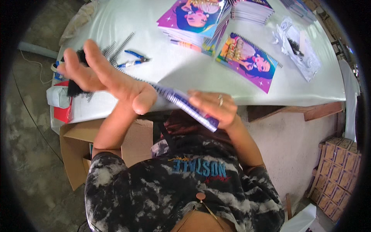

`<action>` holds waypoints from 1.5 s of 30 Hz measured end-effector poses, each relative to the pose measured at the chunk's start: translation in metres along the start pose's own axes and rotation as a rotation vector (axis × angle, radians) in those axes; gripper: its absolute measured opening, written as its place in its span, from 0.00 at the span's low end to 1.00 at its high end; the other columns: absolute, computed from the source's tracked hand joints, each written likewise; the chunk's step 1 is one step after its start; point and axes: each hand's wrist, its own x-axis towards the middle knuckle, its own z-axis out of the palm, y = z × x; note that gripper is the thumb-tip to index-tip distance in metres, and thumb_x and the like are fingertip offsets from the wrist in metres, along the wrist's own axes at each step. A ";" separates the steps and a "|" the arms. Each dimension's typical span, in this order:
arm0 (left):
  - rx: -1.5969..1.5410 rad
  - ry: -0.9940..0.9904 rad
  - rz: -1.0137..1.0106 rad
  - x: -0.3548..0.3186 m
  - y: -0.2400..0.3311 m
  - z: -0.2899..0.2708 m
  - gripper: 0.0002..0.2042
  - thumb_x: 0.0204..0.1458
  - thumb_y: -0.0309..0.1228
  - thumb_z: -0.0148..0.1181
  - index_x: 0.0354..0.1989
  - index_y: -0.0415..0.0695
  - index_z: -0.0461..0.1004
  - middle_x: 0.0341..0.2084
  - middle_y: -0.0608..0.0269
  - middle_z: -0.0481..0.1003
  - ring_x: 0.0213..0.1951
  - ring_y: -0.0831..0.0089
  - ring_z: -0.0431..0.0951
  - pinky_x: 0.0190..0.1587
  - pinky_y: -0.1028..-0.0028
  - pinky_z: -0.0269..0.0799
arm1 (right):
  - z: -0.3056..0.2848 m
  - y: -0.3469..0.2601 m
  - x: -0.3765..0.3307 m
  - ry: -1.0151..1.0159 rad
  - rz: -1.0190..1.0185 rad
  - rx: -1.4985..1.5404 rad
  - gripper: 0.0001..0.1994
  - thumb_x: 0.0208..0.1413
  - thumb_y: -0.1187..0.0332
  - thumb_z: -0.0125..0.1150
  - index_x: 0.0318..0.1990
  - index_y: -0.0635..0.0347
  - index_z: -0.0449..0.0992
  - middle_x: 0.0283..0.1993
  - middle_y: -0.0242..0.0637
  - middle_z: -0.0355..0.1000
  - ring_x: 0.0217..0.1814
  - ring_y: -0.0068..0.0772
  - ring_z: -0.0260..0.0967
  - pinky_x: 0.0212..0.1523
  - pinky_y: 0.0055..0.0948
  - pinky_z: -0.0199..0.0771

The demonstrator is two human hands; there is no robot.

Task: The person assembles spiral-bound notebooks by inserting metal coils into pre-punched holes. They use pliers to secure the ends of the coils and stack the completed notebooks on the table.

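My right hand (216, 108) is closed around a notebook (189, 109), seen nearly edge-on and tilted just in front of the table's edge. A dark spiral coil (145, 81) runs along its spine and sticks out past the upper left end. Near that end, my left hand (110, 79) is raised with its fingers spread. Whether its palm or thumb touches the coil cannot be made out. Beyond the left hand lie blue-handled cutting pliers (133, 60) and several loose black spiral coils (119, 46), partly hidden by the fingers.
A spiral notebook with an illustrated cover (249, 62) lies on the white-covered table (309, 91). Behind it rise notebook stacks (191, 19). White plastic wrap (297, 50) sits at the right. An open cardboard box (135, 141) stands below the table's left part; stacked cartons (336, 174) stand lower right.
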 end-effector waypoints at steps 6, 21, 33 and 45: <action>-0.429 -0.385 0.046 -0.045 0.026 0.020 0.33 0.44 0.56 0.49 0.50 0.39 0.64 0.44 0.46 0.65 0.43 0.53 0.66 0.49 0.56 0.49 | -0.007 0.011 -0.004 0.012 0.163 0.050 0.12 0.51 0.72 0.55 0.40 0.74 0.73 0.36 0.50 0.74 0.39 0.44 0.75 0.40 0.31 0.75; -0.351 -0.338 -0.014 -0.101 0.045 0.029 0.55 0.35 0.73 0.40 0.63 0.36 0.45 0.58 0.34 0.51 0.61 0.37 0.45 0.58 0.41 0.36 | 0.006 0.007 0.005 -0.002 0.300 -0.045 0.27 0.40 0.83 0.55 0.54 0.66 0.66 0.44 0.47 0.72 0.41 0.41 0.74 0.40 0.31 0.74; -0.276 -0.137 0.008 -0.056 0.043 0.004 0.33 0.42 0.58 0.57 0.47 0.41 0.69 0.48 0.46 0.64 0.50 0.48 0.63 0.45 0.52 0.61 | 0.018 0.012 0.008 0.013 0.261 0.044 0.37 0.40 0.80 0.58 0.61 0.65 0.52 0.49 0.45 0.70 0.39 0.44 0.73 0.36 0.33 0.74; -0.138 -0.227 -0.080 -0.026 0.028 0.022 0.48 0.39 0.71 0.39 0.55 0.35 0.58 0.53 0.38 0.55 0.56 0.45 0.53 0.53 0.48 0.46 | 0.025 0.002 0.004 -0.034 0.381 0.097 0.25 0.39 0.82 0.53 0.50 0.59 0.70 0.45 0.46 0.72 0.43 0.44 0.72 0.44 0.32 0.71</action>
